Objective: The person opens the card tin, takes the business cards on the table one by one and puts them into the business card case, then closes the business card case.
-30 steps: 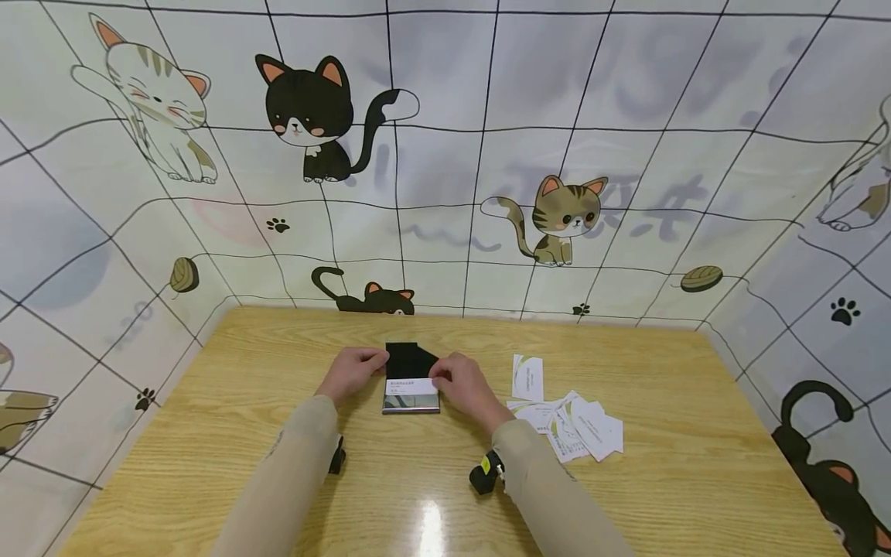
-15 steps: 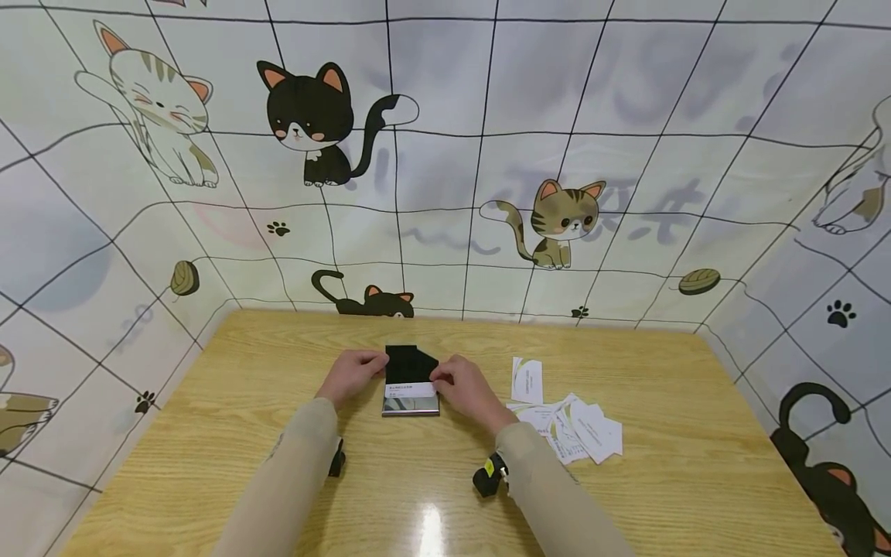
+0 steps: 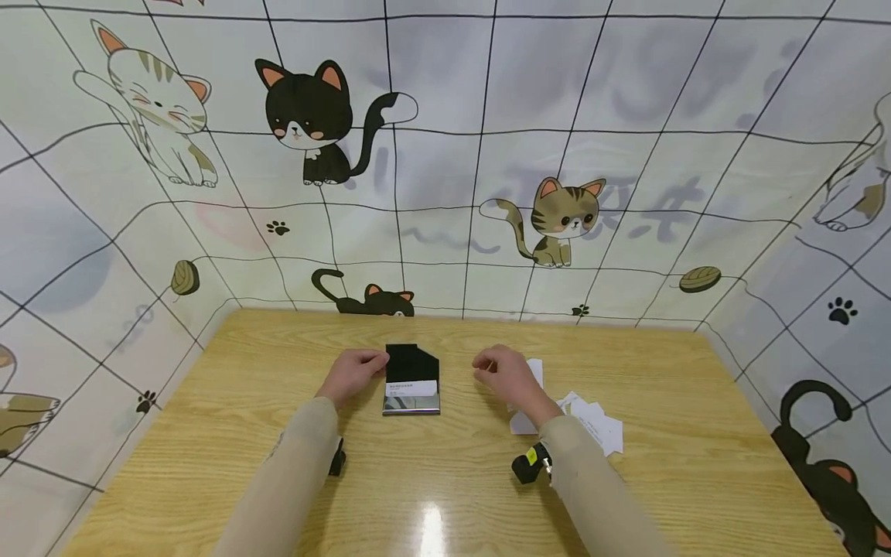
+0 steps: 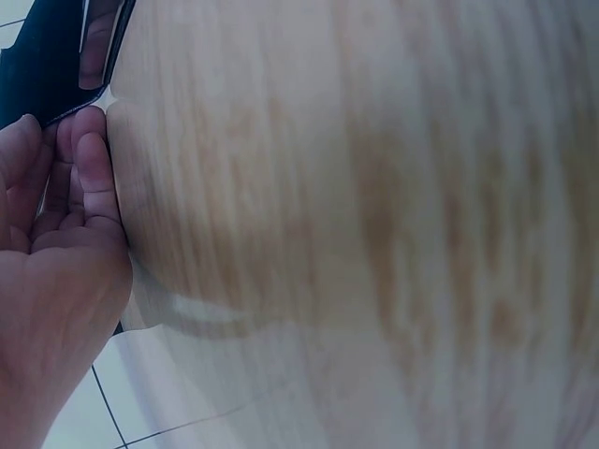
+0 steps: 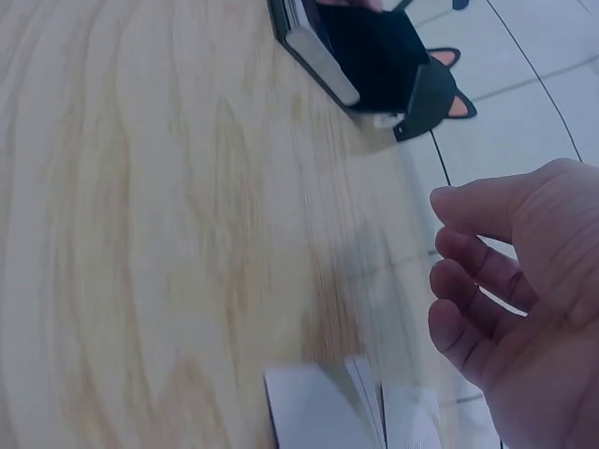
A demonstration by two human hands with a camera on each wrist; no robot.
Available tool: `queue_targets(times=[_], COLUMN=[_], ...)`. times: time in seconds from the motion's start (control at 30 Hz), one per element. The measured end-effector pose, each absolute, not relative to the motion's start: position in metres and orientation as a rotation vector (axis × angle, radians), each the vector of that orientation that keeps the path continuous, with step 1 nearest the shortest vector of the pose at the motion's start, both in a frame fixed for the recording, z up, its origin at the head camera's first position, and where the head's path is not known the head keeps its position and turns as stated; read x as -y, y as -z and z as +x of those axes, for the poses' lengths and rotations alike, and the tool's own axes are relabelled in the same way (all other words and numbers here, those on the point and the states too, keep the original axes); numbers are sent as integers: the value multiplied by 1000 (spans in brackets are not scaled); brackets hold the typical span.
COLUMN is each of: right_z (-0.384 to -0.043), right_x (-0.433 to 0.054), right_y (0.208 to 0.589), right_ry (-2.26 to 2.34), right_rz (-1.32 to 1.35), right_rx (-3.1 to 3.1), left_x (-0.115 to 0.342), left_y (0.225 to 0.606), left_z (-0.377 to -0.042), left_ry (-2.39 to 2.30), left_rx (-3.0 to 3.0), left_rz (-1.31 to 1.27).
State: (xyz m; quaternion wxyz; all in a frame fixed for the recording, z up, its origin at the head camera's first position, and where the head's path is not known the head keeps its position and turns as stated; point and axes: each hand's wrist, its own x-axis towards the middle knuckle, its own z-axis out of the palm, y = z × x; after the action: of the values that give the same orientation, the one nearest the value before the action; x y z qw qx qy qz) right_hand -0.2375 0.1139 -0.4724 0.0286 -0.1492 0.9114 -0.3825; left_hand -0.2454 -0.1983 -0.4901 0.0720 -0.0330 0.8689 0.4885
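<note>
Apparently partway through filling a business-card case, between one card and the next. Left of centre on the desk, with black lid folded back toward the cat-printed wall, exact angle hard to tell. At the lid's left edge, a pinch from the thumb and fingers of the left hand, presumably for steadiness. Off to the right, the right hand in the air, thumb and fingers apart and loosely bent, gripping nothing. Partly behind it, a single card; farther right, an overlapping spread of loose cards. Next, probably: lift one card by its edge, square it up, slide it in without buckling it against the inserted card.

On the case front, a mirror-bright, metallic-looking face; on the lid, dull black with one corner cut at a slant. For the cards, thin white stock, straight-edged, with small lines of print. Underneath, pale yellow wood grain with a glossy streak of reflected light; along the forearms, beige sleeves.
</note>
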Motion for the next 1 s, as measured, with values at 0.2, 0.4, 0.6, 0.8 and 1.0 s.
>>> queue_targets(times=[0.2, 0.4, 0.6, 0.8, 1.0], right_z=[-241, -243, -246, -247, -248], right_x=[-142, -166, -180, -187, -189], right_y=[471, 473, 474, 476, 477], right_ry=[1191, 1159, 1072, 975, 872], right_rz=[-407, -356, -268, -282, -301], right_rx=[-2824, -2856, -2885, -2892, -2908], left_x=[201, 200, 200, 200, 199], left_y=[493, 493, 492, 490, 490], left_z=[-248, -249, -249, -248, -249], left_ry=[-1473, -1468, -1459, -1447, -1456], left_rx=[-2595, -2596, -2605, -2604, -2607], left_rz=[-109, -93, -86, -90, -94])
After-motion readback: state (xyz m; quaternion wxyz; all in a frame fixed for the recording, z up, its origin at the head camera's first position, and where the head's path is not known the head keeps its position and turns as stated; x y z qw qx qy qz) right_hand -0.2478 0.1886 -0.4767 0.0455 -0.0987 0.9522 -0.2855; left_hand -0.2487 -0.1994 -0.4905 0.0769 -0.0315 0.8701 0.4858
